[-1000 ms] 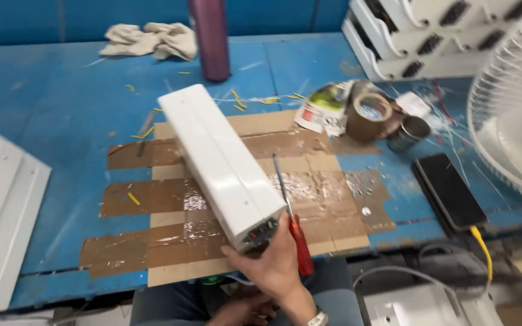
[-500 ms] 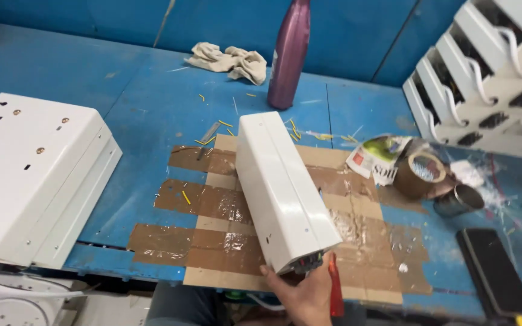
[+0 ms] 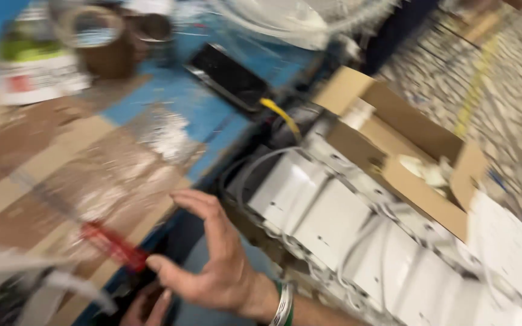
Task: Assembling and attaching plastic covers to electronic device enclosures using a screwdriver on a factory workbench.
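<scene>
The blue table [image 3: 212, 115] with its taped cardboard sheet [image 3: 61, 175] fills the space left of and above the right hand's fingers; its front edge runs diagonally just above the fingertips. Right of the fingers, below the edge, lie stacked white metal housings [image 3: 345, 223] with cables, and beyond them an open cardboard box [image 3: 418, 151]. The right hand [image 3: 212, 259] hangs off the table edge, fingers [image 3: 203, 208] spread apart and loosely curled, gripping nothing. The red-handled screwdriver [image 3: 113, 246] lies just left of the thumb tip, at the cardboard's edge. The left hand [image 3: 149, 305] shows only partly below; its fingers cannot be read.
</scene>
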